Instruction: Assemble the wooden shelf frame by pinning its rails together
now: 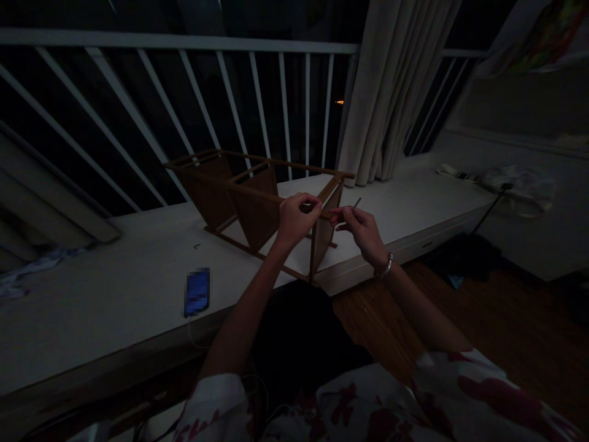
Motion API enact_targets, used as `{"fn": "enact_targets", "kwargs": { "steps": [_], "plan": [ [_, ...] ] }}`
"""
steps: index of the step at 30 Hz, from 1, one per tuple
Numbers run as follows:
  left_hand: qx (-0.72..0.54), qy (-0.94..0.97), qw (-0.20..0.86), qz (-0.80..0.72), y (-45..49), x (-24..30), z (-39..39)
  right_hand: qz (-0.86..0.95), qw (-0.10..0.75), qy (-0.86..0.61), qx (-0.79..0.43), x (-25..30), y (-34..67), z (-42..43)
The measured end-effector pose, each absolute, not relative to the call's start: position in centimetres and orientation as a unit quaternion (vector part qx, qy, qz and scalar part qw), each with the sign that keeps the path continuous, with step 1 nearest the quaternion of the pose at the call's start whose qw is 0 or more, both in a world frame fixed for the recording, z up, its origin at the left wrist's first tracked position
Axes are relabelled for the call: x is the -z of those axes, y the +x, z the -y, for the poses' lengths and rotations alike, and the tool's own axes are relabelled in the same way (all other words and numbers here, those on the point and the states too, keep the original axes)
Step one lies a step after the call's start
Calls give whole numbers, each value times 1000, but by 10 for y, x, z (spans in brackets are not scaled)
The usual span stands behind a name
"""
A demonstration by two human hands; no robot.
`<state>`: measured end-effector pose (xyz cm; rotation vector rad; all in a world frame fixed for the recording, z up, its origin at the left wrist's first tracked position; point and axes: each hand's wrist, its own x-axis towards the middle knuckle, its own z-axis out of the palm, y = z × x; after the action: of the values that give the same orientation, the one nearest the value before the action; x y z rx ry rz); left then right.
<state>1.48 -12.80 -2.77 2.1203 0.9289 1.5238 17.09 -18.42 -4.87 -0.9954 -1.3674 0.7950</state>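
A brown wooden shelf rack (251, 190) lies on its side on the white window ledge, its panels standing between long rails. My left hand (297, 218) is at the rack's near rail, close to its right end. Thumb and index finger are pinched into a ring; what they hold, if anything, is too small to make out. In my right hand (361, 230), just to the right of that corner, is a thin dark hex key (358, 202). Its shaft sticks up past the fingers, and its other end is hard to see in the dim light.
A lit phone (197, 292) with a white cable lies on the ledge (138, 264) to the left, near small metal pieces (197, 246). White railings (239, 98) and a curtain (391, 86) stand behind. A plastic bag (519, 184) is at right, above dark cloth on the wooden floor.
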Motion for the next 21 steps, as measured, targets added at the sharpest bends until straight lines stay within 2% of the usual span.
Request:
{"fn": "enact_targets", "kwargs": {
  "steps": [9,16,21],
  "plan": [
    [-542,746,215,-321,11,22,133,579,608,-416,-351,49,175,180],
    [-528,776,159,-306,4,25,135,644,585,-430,-238,35,180,173],
    [-539,764,129,-331,7,29,139,697,550,-398,-230,14,181,160]
  ]
}}
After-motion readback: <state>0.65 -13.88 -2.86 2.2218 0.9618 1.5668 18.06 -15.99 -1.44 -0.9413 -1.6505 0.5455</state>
